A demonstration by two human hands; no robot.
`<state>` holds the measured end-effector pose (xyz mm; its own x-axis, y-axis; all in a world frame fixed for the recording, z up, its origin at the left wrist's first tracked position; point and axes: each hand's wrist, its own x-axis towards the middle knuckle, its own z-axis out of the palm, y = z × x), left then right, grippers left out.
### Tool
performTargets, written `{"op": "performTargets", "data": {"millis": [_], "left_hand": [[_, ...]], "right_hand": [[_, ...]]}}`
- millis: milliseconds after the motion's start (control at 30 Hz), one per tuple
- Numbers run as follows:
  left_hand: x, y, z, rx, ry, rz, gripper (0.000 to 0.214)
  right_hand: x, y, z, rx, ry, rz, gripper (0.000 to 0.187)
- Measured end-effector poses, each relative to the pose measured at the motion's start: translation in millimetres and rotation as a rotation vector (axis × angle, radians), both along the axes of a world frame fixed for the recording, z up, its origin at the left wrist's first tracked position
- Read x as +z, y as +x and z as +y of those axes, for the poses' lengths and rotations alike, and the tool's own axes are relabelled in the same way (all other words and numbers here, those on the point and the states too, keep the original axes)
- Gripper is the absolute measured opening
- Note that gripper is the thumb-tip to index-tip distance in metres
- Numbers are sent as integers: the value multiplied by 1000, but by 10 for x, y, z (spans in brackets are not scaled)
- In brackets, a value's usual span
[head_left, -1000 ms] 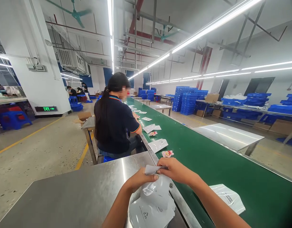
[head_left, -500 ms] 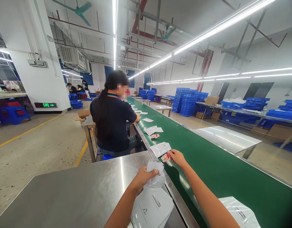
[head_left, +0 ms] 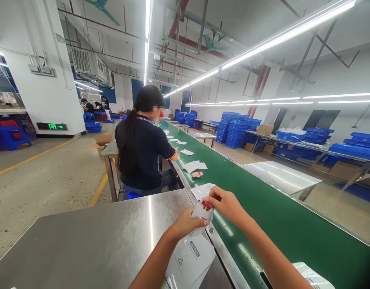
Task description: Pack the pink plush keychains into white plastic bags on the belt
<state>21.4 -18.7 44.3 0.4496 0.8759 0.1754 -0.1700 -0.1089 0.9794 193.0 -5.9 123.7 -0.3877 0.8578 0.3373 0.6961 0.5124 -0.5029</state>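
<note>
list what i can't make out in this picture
All in the head view:
Toy: lower part hidden by the bag in the left hand.
Stack: near end cut off by the bottom edge.
Lower-right bag: cut off by the bottom edge.
Far bags: too small to read any print.

White pillar (head_left: 54, 96), speckled floor (head_left: 67, 184), yellow line (head_left: 33, 157), bright strip light (head_left: 289, 35), pale table (head_left: 281, 174).
</note>
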Motion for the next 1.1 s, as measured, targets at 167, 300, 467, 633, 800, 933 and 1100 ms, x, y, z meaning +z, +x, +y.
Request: {"op": "performTargets", "data": {"millis": [167,300,467,633,800,933,1100], "left_hand": [[66,67,-88,67,78,87,37],[128,67,-158,-43,90,125,45],[44,-161,-59,20,-49,-40,64],[-365,-226,130,288,-119,-10,55],[-562,-159,192,290,-147,-11,50],[-541,-182,182,314,-162,-13,50],[-517,-226,184,301,-169,-17,53]], "right_hand": [[-49,-49,-330,179,115,-220,38],[-105,83,-396,212,-61,-129,39],[-372,862,-55,-328,-167,18,40],[-670,1602,183,-568,-381,-245,34],[-674,1090,-24,-506,-49,-322,36],[-880,215,-255,-73,-177,-318,38],[-1210,-176,-271,-78,-193,-397,32]]}}
